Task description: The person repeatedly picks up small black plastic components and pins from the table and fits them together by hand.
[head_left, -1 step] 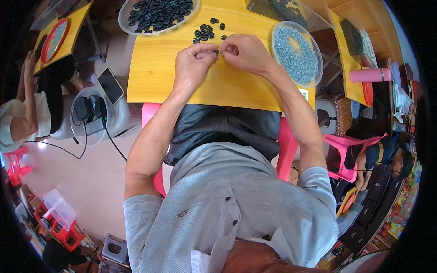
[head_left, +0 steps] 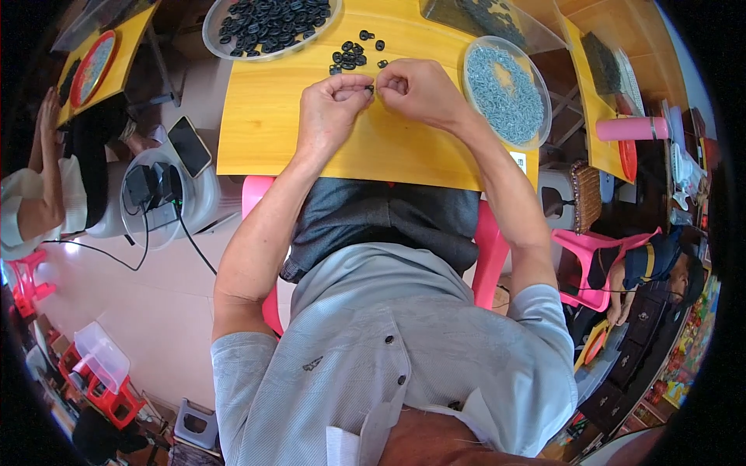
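My left hand is pinched around a small black plastic part over the yellow table. Close against that part, the fingertips of my right hand are pressed together; whatever they hold is hidden. Several similar black parts lie loose just beyond my hands. A round clear tub full of black parts stands at the far left. Beside my right forearm is a round clear tray of small silvery screws.
A clear bin with dark pieces stands at the back right. Left of the table, a phone and black cabled devices rest on stools. Other people sit at either side. A pink bottle lies at the right.
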A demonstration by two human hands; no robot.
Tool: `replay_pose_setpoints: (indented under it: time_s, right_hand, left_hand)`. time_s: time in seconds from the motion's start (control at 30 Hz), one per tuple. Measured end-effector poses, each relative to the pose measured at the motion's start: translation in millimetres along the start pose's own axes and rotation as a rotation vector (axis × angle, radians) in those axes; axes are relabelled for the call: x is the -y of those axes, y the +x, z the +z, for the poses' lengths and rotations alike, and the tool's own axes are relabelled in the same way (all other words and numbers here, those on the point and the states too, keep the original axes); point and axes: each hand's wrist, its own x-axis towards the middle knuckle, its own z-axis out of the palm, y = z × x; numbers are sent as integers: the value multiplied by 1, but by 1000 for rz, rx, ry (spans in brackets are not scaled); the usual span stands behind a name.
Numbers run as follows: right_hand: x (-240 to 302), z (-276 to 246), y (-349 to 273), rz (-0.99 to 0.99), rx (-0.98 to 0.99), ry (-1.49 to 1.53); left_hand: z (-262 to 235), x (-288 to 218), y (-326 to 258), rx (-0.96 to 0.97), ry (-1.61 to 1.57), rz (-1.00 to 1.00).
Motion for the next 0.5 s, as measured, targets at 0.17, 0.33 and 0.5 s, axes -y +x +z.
replay_pose_setpoints:
  time_s: [0.17,0.33,0.5]
  right_hand:
    - [-7,8,-4,190,-6,315]
    - [-11,14,-5,228,-23,626]
    - [-8,13,-6,242,-23,737]
  left_hand:
    - [2,3,1,-31,-180,-13]
    - [0,4,2,-31,-301,-20]
    - [0,4,2,-30,-348,-17]
